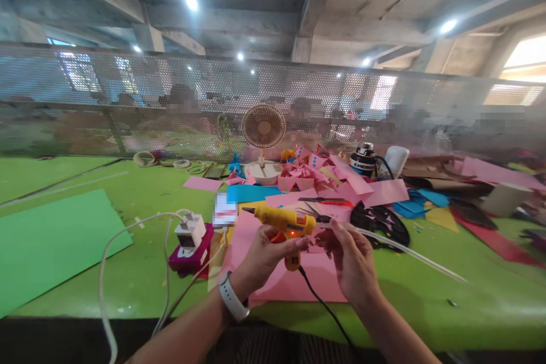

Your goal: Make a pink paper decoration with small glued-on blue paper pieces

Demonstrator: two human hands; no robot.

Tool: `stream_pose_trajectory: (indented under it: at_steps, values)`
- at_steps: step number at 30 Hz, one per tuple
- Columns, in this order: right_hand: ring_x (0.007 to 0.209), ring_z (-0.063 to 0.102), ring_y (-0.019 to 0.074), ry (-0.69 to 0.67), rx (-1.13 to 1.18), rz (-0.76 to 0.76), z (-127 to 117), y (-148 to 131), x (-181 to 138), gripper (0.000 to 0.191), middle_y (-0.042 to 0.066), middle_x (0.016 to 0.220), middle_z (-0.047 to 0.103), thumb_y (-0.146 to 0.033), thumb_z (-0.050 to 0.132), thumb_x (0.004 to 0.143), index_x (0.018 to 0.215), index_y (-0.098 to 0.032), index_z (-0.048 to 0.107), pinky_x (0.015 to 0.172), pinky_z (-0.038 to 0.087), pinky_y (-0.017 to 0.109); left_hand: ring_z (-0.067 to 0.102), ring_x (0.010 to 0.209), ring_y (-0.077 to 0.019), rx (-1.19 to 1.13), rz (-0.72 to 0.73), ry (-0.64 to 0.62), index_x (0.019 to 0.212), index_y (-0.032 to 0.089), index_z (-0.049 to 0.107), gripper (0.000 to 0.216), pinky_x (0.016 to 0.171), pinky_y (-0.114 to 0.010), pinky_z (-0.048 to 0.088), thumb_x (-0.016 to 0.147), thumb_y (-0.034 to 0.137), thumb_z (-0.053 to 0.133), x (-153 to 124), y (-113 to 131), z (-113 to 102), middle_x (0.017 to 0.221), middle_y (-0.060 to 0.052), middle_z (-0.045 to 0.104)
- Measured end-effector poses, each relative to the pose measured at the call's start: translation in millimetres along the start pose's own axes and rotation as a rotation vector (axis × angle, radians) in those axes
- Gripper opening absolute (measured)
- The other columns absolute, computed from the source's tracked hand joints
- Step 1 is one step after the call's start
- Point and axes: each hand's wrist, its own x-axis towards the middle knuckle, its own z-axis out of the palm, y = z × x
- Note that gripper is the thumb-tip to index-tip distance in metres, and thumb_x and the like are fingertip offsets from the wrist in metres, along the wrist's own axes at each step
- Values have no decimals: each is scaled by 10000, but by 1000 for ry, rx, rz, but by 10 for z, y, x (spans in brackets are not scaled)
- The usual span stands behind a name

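Observation:
A yellow hot glue gun [281, 218] points left above the pink paper [277, 284], its small orange light lit. My left hand [264, 259], with a white watch band at the wrist, is closed around the gun's grip. A long translucent glue stick [412, 250] slants out to the right from behind the gun. Near its front end, my right hand [356, 261] pinches it between thumb and fingers at the gun's rear. Whether the stick's tip is inside the gun is hard to make out. A black cord [315, 294] hangs from the grip.
White chargers [190, 231] with cables sit on a purple box [198, 261] at left. A green sheet [63, 247] lies farther left. Behind are a fan [263, 127], pink paper scraps [307, 168], a black round tray [398, 233], red-handled scissors [336, 202] and a black bottle [362, 160].

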Motion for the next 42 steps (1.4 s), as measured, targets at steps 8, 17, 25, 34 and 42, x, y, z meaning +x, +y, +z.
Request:
stream_pose_trajectory:
  at_steps: [8, 17, 25, 34, 42]
  values:
    - [415, 501, 79, 72, 44, 29, 10, -15, -3, 203, -13, 494, 615, -317, 728, 653, 569, -161, 630, 412, 349, 189, 594, 675, -131, -19, 2, -22, 796, 136, 697, 224, 663, -252, 460, 630, 269, 768, 17, 34, 43, 742, -41, 674]
    - [457, 528, 97, 35, 162, 147, 23, 57, -16, 186, -13, 537, 619, -357, 669, 724, 702, -172, 674, 454, 395, 219, 614, 723, -141, -87, 66, 147, 914, 176, 662, 310, 680, -266, 486, 641, 282, 761, 39, 19, 172, 876, -38, 680]
    - [498, 522, 92, 31, 164, 61, -9, 37, 53, 163, -9, 596, 628, -328, 704, 691, 682, -175, 650, 468, 386, 211, 602, 700, -137, -74, 62, 96, 869, 158, 684, 282, 687, -270, 481, 628, 275, 771, 65, 0, 171, 837, -46, 675]
    - [378, 409, 74, 80, 97, 43, 3, 94, 102, 276, -46, 450, 508, -324, 638, 719, 512, -181, 527, 383, 298, 208, 586, 658, -139, -59, 32, 84, 892, 143, 690, 323, 628, -267, 465, 616, 287, 777, 98, -52, 133, 796, -53, 665]
    - [313, 337, 65, 90, 21, 64, -20, 83, 136, 410, -56, 364, 424, -377, 598, 755, 427, -192, 436, 332, 231, 216, 586, 692, -126, -63, -6, 68, 860, 164, 700, 298, 667, -248, 453, 595, 269, 791, 117, -21, 161, 805, -39, 677]
